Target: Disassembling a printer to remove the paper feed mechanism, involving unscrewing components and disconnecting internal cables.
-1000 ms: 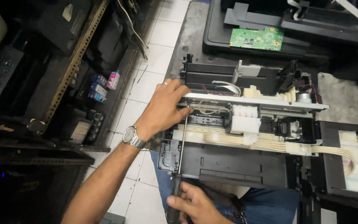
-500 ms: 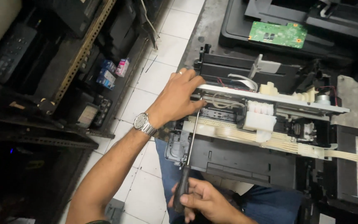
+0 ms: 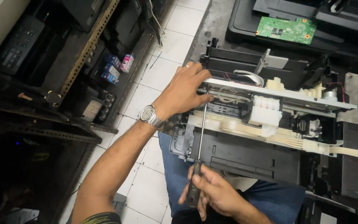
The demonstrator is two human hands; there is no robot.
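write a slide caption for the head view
Left hand steadies an opened printer while the right hand holds a long screwdriver into it.

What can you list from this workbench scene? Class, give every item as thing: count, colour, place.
opened printer: one, black and white, centre, on the lap
screwdriver: one, dark handle, steel shaft, tip at the printer's left end
circuit board: one, green, top right on a black casing
small boxes: several, blue and pink, on the left shelf
floor tiles: white, centre left
wristwatch: one, silver, left wrist
left hand: on the printer's left end
right hand: fingers around the screwdriver handle
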